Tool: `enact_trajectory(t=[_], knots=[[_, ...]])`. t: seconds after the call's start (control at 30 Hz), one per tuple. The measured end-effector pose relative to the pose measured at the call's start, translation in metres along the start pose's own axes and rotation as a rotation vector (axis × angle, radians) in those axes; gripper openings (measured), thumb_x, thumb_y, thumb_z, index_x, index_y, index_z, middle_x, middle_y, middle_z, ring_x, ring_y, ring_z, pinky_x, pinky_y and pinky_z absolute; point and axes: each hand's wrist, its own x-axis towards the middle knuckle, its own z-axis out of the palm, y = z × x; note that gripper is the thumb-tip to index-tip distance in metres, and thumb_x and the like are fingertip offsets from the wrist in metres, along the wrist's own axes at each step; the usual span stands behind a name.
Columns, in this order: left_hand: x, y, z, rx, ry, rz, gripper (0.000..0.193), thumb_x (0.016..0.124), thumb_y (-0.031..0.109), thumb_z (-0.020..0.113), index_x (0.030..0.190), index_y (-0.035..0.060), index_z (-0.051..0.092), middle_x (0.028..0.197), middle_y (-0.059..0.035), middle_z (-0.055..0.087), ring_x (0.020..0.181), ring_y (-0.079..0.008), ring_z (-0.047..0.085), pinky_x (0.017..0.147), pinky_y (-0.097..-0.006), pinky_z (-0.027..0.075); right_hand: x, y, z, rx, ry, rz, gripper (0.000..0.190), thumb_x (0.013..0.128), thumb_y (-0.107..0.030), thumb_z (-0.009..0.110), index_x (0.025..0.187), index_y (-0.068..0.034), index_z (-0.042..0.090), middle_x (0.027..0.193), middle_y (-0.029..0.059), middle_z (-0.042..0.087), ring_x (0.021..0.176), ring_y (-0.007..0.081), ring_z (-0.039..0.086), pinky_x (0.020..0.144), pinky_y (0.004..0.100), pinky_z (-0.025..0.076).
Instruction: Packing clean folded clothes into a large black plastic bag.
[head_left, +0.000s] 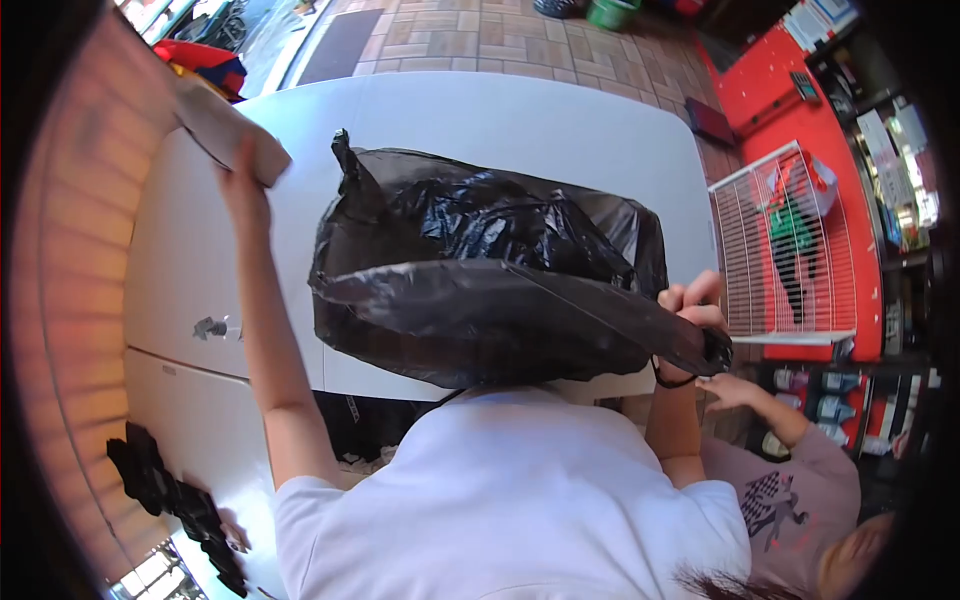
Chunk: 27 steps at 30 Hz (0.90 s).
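Observation:
A large black plastic bag lies on the white table in front of me. Its mouth gapes toward the top, with glossy crumpled plastic inside. My right hand grips the bag's right end, pulling up a long fold of its near edge. A twisted corner stands up at the bag's far left. At the table's left side, my left hand has its fingers around the end of a pale cardboard box. The far end of that box is blurred.
Crumpled silver tape lies left of my forearm. Folded black bags rest on a second table at lower left. A white wire rack stands to the right. Close on my right is another person, one arm extended.

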Motion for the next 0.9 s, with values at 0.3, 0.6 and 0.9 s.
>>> enact_trajectory(t=[0.3, 0.6, 0.9], knots=[[-0.125, 0.101, 0.167, 0.877, -1.512, 0.561, 0.046, 0.074, 0.010, 0.055, 0.117, 0.0130, 0.040, 0.087, -0.0122, 0.052, 0.071, -0.0284, 0.058, 0.056, -0.0389, 0.048, 0.005, -0.005, -0.005, 0.035, -0.050, -0.013, 0.009, 0.076, -0.009, 0.058, 0.075, -0.002, 0.052, 0.077, 0.0046, 0.029, 0.048, 0.0096, 0.029, 0.046, 0.0229, 0.024], [-0.152, 0.116, 0.144, 0.210, -2.322, -0.173, 0.051, 0.074, 0.011, 0.053, 0.121, 0.0001, 0.037, 0.114, -0.0219, 0.047, 0.090, -0.0364, 0.053, 0.077, -0.0410, 0.044, 0.004, -0.019, -0.012, 0.024, -0.091, 0.036, 0.015, 0.078, -0.015, 0.057, 0.078, -0.002, 0.053, 0.078, 0.0053, 0.030, 0.047, 0.0103, 0.030, 0.047, 0.0251, 0.024], [-0.151, 0.161, 0.154, 0.690, -1.582, 0.199, 0.046, 0.071, 0.017, 0.061, 0.112, 0.0066, 0.044, 0.093, -0.0100, 0.054, 0.080, -0.0257, 0.057, 0.070, -0.0355, 0.047, 0.025, 0.000, -0.043, 0.810, -0.630, 0.171, 0.010, 0.073, -0.007, 0.062, 0.071, 0.002, 0.060, 0.072, 0.0062, 0.041, 0.042, 0.0116, 0.034, 0.040, 0.0243, 0.026]])
